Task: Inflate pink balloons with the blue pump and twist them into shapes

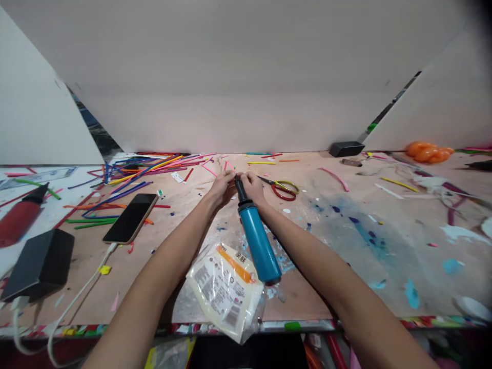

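A blue hand pump (260,243) lies on the table, its black nozzle pointing away from me. My left hand (223,187) is closed at the left of the nozzle tip, its fingers pinched together. My right hand (251,187) is curled against the right side of the nozzle, fingertips near those of the left. What the fingertips hold is too small to make out. A clear and white plastic packet (226,289) lies below the pump, over the table's front edge. Scissors (283,189) with red and yellow handles rest just right of my right hand.
Long uninflated balloons (142,171) are strewn at the left, near a phone (130,218) on a cable and a black box (40,264). A red pump (21,218) lies far left. At the back right are a small black block (346,148) and an orange balloon shape (428,152).
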### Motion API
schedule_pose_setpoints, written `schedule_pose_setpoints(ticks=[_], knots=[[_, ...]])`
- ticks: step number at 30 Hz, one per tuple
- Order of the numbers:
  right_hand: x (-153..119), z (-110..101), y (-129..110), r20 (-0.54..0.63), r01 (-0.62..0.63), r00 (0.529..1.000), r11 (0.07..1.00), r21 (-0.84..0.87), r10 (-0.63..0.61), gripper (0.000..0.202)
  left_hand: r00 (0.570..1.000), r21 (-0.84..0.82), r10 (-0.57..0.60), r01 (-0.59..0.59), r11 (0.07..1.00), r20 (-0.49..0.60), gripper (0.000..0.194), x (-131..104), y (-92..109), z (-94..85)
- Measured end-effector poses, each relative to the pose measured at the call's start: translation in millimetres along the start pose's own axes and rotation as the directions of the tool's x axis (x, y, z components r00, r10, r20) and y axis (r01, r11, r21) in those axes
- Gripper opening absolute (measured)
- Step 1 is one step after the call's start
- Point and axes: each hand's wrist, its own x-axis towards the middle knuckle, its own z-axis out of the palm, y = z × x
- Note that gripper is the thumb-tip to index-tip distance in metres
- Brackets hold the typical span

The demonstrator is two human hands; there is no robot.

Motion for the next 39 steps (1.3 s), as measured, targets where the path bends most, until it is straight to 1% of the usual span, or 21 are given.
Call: schedule_pose_setpoints(ticks=[3,6,10,14,16,18,21,23,25,27,29,31,33,35,37,38,39], knots=[[2,0,3,-0.085,-0.014,0.996,1.0,0.025,0.016,0.021,0.994,0.046,0.005,-0.01,0.999,0.108,0.03,-2,-3,2.1],[1,-1,3,-0.086,-0.027,0.996,0.998,0.056,0.031,0.022,0.982,0.097,-0.001,-0.017,0.995,0.187,0.028,-5,-5,2.8],[-4,-2,1,-0.088,-0.03,0.996,0.997,0.074,0.036,0.02,0.983,0.109,0.011,-0.032,0.994,0.185,0.024,-10,-7,3.5],[-10,-4,-3,-0.107,-0.032,0.993,0.996,0.089,0.042,0.019,0.985,0.133,-0.026,0.003,0.991,0.17,0.024,-14,-4,3.1],[-12,-5,-2,-0.107,-0.037,0.993,0.993,0.114,0.05,0.019,0.983,0.167,-0.028,-0.002,0.986,0.18,0.024,-16,-3,2.4],[-14,-6,-1,-0.097,-0.049,0.993,0.986,0.157,0.065,0.018,0.977,0.228,-0.025,-0.024,0.973,0.212,0.022,-17,-2,2.1],[-14,-8,3,-0.057,-0.093,0.992,0.968,0.233,0.109,0.016,0.969,0.329,-0.046,-0.039,0.943,0.245,0.022,-21,-4,3.5],[-12,-11,4,0.026,-0.146,0.989,0.948,0.284,0.145,0.014,0.962,0.338,-0.067,-0.028,0.941,0.264,0.023,-25,-4,5.2],[-9,-16,5,0.144,-0.208,0.975,0.919,0.335,0.168,0.014,0.953,0.276,-0.089,0.006,0.961,0.29,0.026,-28,-4,6.4],[-5,-23,6,0.27,-0.265,0.948,0.886,0.38,0.168,0.014,0.947,0.202,-0.098,0.036,0.979,0.304,0.03,-30,-5,6.4],[-3,-32,6,0.389,-0.316,0.909,0.856,0.41,0.149,0.014,0.952,0.167,-0.086,0.038,0.985,0.295,0.033,-31,-5,5.3],[-3,-41,5,0.495,-0.366,0.86,0.829,0.423,0.127,0.015,0.965,0.163,-0.064,0.023,0.986,0.254,0.036,-31,-5,4.3],[-4,-51,5,0.576,-0.41,0.81,0.809,0.42,0.111,0.018,0.982,0.154,-0.042,0.013,0.988,0.186,0.04,-31,-5,4.5],[-4,-61,5,0.665,-0.472,0.739,0.79,0.392,0.111,0.024,0.99,0.138,-0.044,0.026,0.99,0.133,0.046,-31,-7,6.6],[-1,-72,7,0.748,-0.545,0.651,0.767,0.339,0.131,0.03,0.99,0.118,-0.073,0.059,0.991,0.124,0.051,-33,-8,10.9],[1,-76,8,0.772,-0.565,0.619,0.763,0.314,0.141,0.032,0.988,0.115,-0.088,0.074,0.991,0.128,0.052,-34,-8,13.8],[4,-81,8,0.786,-0.566,0.601,0.771,0.292,0.144,0.032,0.987,0.11,-0.089,0.075,0.991,0.131,0.052,-36,-8,17.1]])
